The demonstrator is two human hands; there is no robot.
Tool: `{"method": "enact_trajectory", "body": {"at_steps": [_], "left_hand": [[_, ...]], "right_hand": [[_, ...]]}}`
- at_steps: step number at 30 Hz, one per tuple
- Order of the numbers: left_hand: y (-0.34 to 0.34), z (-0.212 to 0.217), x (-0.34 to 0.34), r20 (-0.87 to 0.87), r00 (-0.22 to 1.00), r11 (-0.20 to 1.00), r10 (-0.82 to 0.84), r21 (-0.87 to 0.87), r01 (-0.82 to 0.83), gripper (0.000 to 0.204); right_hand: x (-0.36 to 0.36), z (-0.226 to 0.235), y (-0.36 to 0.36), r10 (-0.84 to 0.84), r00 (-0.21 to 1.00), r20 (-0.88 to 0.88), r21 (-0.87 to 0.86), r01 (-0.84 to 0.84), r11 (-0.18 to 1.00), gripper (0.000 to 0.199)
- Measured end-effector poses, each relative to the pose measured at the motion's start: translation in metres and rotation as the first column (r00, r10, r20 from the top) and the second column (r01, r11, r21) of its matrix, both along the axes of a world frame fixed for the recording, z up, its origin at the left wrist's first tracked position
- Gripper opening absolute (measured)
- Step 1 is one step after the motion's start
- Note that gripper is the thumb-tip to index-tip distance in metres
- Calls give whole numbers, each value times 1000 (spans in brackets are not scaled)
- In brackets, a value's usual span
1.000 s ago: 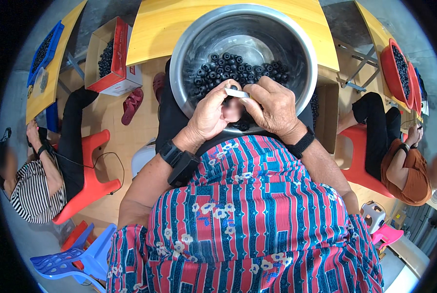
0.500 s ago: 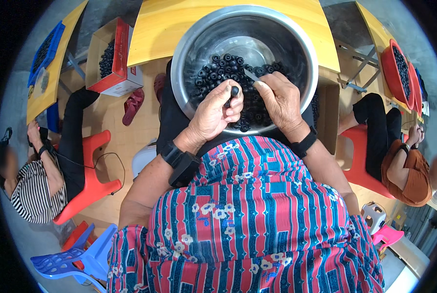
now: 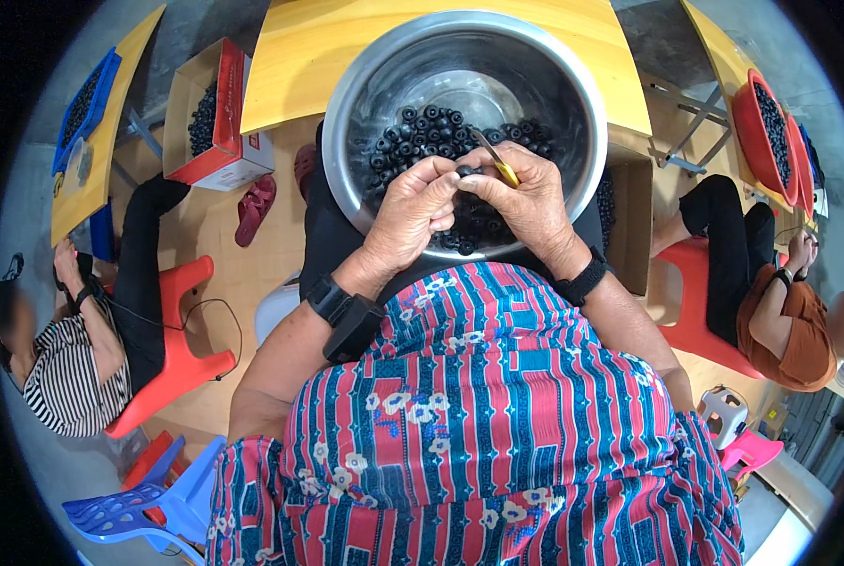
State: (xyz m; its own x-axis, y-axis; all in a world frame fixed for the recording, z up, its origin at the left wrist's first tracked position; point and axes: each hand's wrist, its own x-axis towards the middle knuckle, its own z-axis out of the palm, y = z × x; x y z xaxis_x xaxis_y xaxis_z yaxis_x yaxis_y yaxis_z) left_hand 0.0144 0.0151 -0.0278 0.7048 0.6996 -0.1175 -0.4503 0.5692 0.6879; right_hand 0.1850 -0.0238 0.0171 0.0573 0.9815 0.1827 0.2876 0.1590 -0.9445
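A wide steel basin rests in my lap, holding a heap of small black ring-shaped pieces. Over its near half, my left hand pinches one small black round piece between thumb and fingers. My right hand meets it there, thumb against the same piece. Held in the right fingers is a small knife with a yellow handle, its narrow blade angled up and away to the left. The fingers partly cover the held piece.
A yellow table stands just beyond the basin. Left of it is a red-and-white carton of black pieces; another cardboard box is at the right. Co-workers sit at both sides, by a blue tray and a red basin.
My right hand has moved left to meet my left hand at the black piece. The knife has turned more upright, and its yellow handle now shows.
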Motion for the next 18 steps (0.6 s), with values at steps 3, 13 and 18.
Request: {"method": "enact_trajectory", "body": {"at_steps": [3, 13, 18], "left_hand": [[0, 3, 0, 60, 995, 988, -86, -122, 92, 23], [2, 13, -1, 47, 993, 967, -108, -227, 116, 28], [3, 9, -2, 45, 992, 968, -116, -218, 123, 28]], "right_hand": [[4, 5, 0, 55, 994, 90, 7, -56, 998, 18], [6, 5, 1, 85, 990, 111, -34, -82, 996, 23], [5, 10, 0, 87, 986, 143, -31, -84, 996, 24]]}}
